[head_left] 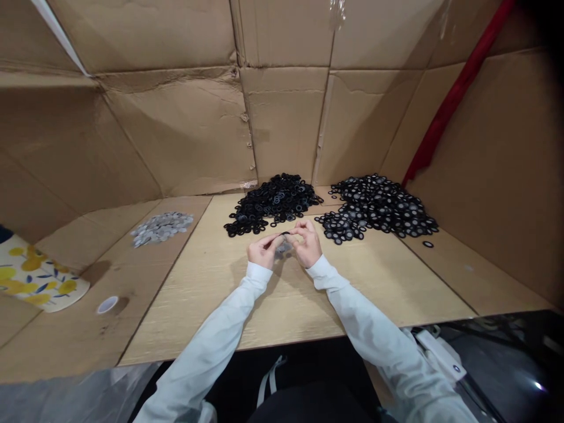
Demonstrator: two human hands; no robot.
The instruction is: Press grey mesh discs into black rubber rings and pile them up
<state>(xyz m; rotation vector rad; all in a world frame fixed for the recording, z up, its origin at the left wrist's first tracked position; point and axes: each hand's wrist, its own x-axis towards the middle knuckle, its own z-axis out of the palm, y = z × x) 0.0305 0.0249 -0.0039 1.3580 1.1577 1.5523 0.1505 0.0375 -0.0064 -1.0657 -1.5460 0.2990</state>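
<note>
I sit at a pale wooden board [273,305] that serves as my tabletop, laid over brown cardboard; creased cardboard walls [185,123] close it in at the back and on both sides; a red strip [445,111] runs slantwise down the right wall. At the far left edge lies a cloth with yellow flowers [35,279], and near it on the cardboard a small white roll [108,304].

My arms come in from below in light sleeves [229,329] and meet in the middle of the board; my left hand [263,249] and my right hand [308,244] face each other, wrists low, fingers curled inward, fingertips nearly touching. Both hands are pinched on a black ring [285,234] held between the fingertips, just above the board; a grey bit [282,247] shows right below it between the hands, and I cannot tell which hand has it.

Just beyond my hands lies a heap of plain black rings [275,202]; to the right of it a heap of rings with grey centres [379,205], its near edge just beside my right hand; one stray ring [427,244] lies apart at its right. A pile of grey discs [161,228] lies well apart to the left.
</note>
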